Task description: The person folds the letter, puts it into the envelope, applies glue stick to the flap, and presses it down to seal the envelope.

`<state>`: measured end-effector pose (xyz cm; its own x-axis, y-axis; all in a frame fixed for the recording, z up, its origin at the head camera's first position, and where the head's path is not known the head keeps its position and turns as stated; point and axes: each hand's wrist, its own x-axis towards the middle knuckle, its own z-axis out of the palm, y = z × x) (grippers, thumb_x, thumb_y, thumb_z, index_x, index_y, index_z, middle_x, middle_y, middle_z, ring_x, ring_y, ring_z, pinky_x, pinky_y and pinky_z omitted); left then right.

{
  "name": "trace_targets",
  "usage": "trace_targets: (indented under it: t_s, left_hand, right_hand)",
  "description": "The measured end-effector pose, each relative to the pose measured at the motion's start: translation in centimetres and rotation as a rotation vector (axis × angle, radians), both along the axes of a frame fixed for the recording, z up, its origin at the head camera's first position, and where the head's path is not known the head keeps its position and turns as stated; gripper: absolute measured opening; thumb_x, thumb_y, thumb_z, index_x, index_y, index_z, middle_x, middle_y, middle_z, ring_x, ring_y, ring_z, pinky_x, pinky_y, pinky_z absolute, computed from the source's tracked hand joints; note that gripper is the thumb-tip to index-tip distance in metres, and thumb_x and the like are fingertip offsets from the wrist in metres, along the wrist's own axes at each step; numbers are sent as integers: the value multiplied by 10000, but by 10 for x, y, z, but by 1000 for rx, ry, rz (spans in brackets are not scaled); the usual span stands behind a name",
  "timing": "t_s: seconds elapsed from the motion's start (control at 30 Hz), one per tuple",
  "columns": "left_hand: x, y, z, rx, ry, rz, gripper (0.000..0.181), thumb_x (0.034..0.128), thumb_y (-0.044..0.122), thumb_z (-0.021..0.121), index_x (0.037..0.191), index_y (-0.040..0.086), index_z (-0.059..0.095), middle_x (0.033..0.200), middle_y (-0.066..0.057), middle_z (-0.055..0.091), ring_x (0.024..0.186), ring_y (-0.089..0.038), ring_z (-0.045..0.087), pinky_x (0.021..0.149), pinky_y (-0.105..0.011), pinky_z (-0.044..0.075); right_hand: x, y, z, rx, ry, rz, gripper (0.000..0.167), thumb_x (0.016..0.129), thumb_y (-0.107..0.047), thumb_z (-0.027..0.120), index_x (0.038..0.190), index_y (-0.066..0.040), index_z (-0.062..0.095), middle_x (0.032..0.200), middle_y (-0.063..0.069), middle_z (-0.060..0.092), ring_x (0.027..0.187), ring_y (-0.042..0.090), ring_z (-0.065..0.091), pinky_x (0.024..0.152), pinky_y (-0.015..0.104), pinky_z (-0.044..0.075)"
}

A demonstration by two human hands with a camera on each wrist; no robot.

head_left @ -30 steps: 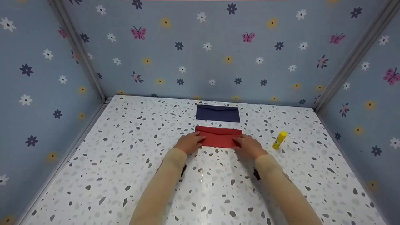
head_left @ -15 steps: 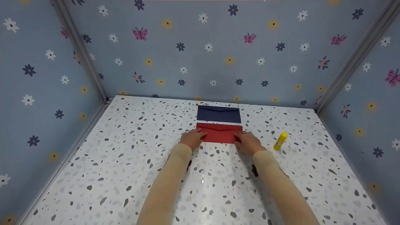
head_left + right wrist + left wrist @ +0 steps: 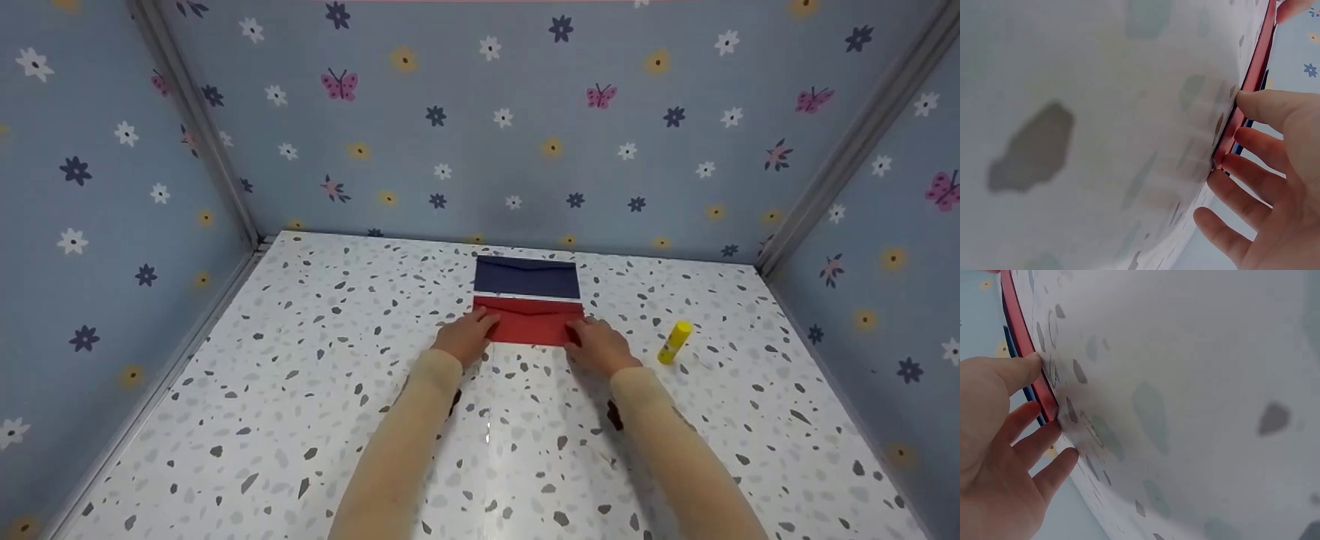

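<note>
A red envelope (image 3: 530, 324) lies flat, flap side up, at the middle of the speckled table. My left hand (image 3: 463, 336) holds its left end, with the thumb at the near edge and fingers at the corner in the left wrist view. My right hand (image 3: 600, 345) holds the right end in a like way, thumb and fingers about the corner in the right wrist view. Just beyond lies a dark navy envelope (image 3: 526, 277), parallel to the red one, a narrow strip of table between them. Neither hand touches the navy envelope.
A yellow glue-stick-like tube (image 3: 675, 343) stands on the table (image 3: 300, 390) right of my right hand. Blue floral panels (image 3: 495, 97) rise behind and at both sides, with grey metal strips at the corners.
Both hands have slid the red envelope away from me, narrowing the gap to the navy envelope. Over the last half second they have hardly moved. The tube stays in place.
</note>
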<state>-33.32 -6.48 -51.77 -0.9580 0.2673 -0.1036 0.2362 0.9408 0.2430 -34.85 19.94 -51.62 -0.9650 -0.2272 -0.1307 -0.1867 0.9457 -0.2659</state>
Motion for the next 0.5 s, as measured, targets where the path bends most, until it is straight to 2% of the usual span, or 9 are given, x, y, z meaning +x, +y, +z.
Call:
trace_targets:
  t_s: [0.1, 0.27, 0.37, 0.5]
  left_hand:
    - [6, -1, 3, 17, -3, 9, 589, 1040, 261, 559, 1581, 212, 332, 1627, -69, 278, 1431, -281, 371, 1094, -532, 381]
    - [16, -6, 10, 76, -28, 67, 648, 1033, 325, 544, 1604, 209, 262, 1648, -62, 216, 1476, -270, 278, 1154, -559, 264]
    - [21, -8, 16, 91, -24, 60, 663, 1027, 363, 549, 1602, 192, 266, 1649, -63, 216, 1491, -260, 239, 1163, -535, 258]
    - [27, -12, 22, 59, 9, 23, 674, 1025, 400, 552, 1597, 169, 280, 1646, -68, 227, 1493, -254, 235, 1158, -502, 288]
  right_hand:
    - [7, 0, 0, -42, 8, -19, 564, 995, -315, 609, 1496, -108, 455, 1459, 169, 481, 1322, 378, 460, 1093, 555, 369]
    - [17, 2, 5, -62, 44, -15, 583, 981, -302, 633, 1494, -98, 445, 1429, 164, 495, 1284, 360, 490, 1082, 536, 393]
    - [23, 4, 9, -43, 70, -6, 600, 978, -294, 655, 1502, -97, 440, 1430, 167, 499, 1271, 360, 498, 1078, 531, 400]
    - [28, 7, 12, -42, 81, -17, 614, 978, -312, 656, 1516, -121, 429, 1465, 148, 475, 1302, 352, 469, 1091, 537, 382]
